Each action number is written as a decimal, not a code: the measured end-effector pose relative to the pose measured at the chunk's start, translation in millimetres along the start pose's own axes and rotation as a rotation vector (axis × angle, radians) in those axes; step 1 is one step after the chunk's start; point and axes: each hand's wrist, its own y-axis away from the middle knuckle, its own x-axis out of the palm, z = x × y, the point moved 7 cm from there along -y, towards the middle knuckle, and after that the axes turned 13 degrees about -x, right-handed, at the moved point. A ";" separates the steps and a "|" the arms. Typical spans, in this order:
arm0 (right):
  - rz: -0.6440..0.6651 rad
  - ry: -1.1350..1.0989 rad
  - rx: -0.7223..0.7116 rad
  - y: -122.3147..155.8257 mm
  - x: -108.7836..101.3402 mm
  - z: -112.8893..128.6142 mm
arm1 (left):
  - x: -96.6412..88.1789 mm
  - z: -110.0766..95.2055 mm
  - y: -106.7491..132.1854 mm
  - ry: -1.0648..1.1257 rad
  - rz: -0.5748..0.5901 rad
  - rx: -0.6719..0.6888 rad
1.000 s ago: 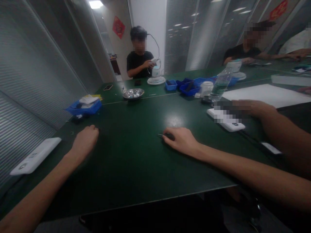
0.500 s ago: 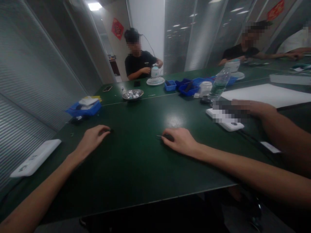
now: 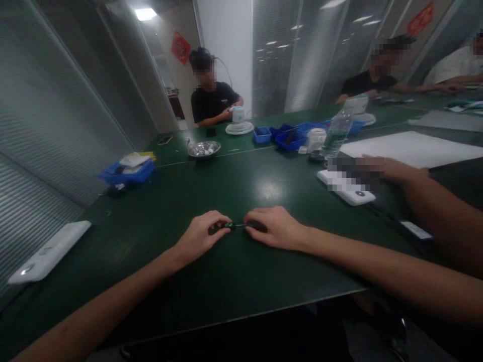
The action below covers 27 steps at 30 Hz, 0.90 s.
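My left hand [image 3: 206, 232] is closed in a pinch on a small dark piece [image 3: 229, 225] with a greenish tint, too small to name. Facing it over the table, my right hand [image 3: 279, 227] is closed around a tool with a thin metal shaft [image 3: 240, 225]. That shaft points left out of the fingertips, and its tip meets the small dark piece or lies right at it. The tool's grip is mostly hidden inside my right hand.
White power strips lie at left [image 3: 49, 254] and right [image 3: 347, 188], the right one beneath another person's hand [image 3: 388, 168]. Farther back are a metal dish [image 3: 204, 156], a blue tray [image 3: 130, 173], blue bins [image 3: 290, 143] and a plastic bottle [image 3: 337, 136]. Several people sit around.
My left hand has moved right with its small dark piece, up to the tip of the shaft. My right hand has stayed nearly in place, still gripping the tool.
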 end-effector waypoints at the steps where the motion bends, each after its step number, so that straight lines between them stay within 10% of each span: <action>1: 0.003 0.005 -0.008 -0.5 0.8 0.2 | -0.3 -1.1 0.2 0.009 0.002 -0.012; 27: 0.012 -0.003 -0.112 -6.2 6.3 7.8 | 5.5 -12.6 -0.1 0.064 0.075 0.003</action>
